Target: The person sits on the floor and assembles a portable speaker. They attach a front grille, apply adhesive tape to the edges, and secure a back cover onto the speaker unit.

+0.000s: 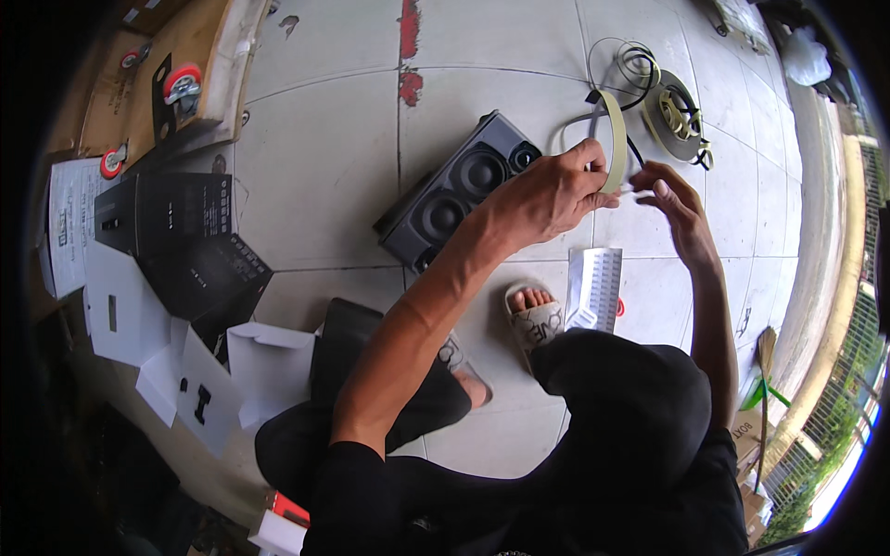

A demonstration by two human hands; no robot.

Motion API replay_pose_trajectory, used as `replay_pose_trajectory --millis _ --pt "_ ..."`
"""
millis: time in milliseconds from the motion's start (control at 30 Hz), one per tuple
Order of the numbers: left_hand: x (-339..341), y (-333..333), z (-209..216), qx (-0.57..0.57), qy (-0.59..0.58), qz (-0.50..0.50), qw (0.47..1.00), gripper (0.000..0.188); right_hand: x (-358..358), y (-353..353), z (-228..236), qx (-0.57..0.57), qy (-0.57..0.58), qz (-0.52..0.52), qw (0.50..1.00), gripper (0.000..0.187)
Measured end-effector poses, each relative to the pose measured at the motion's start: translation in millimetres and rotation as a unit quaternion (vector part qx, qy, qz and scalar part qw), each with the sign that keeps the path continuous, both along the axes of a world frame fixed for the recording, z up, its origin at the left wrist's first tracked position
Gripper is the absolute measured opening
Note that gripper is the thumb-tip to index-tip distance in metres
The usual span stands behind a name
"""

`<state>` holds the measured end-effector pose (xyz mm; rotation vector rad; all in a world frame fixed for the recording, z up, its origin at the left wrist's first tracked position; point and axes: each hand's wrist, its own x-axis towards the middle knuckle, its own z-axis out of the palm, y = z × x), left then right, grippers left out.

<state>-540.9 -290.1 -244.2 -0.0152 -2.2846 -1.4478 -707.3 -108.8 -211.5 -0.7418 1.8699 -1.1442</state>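
Note:
My left hand [561, 190] pinches a cream-coloured strip of tape [614, 139], which curves up from the fingers in a loop. Close on its right, my right hand [681, 208] has thumb and fingers drawn together by the strip's lower end. Something small and whitish shows blurred between the two hands; I cannot make it out. Below and left of my left hand, a dark grey speaker-like box [454, 190] with round cones lies on the floor, partly hidden by my forearm. Beyond my hands lies a roll of tape [672, 116], with loose dark and pale strips curling beside it.
A printed sheet [595, 278] lies near my sandalled foot [535, 320]. Opened black and white cartons [176, 218] crowd the left side. Behind them stands a wooden crate [199, 83] with red-rimmed wheels. A broom [766, 357] leans at the right, beside a low wall.

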Motion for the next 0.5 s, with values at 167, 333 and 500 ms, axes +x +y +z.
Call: replay_pose_trajectory --millis 167,333,500 --pt "-14.4 21.0 -36.8 -0.130 -0.019 -0.002 0.991 0.021 26.0 -79.0 1.4 -0.145 -0.009 0.077 0.986 0.057" --pt "37.2 15.8 -4.2 0.210 -0.081 0.121 0.967 0.055 39.1 -66.4 12.8 -0.193 -0.012 0.138 0.971 0.034" --pt "62.1 7.0 50.8 0.359 0.080 0.119 0.922 0.051 57.2 -58.4 37.3 -0.100 0.074 0.305 0.944 0.027"
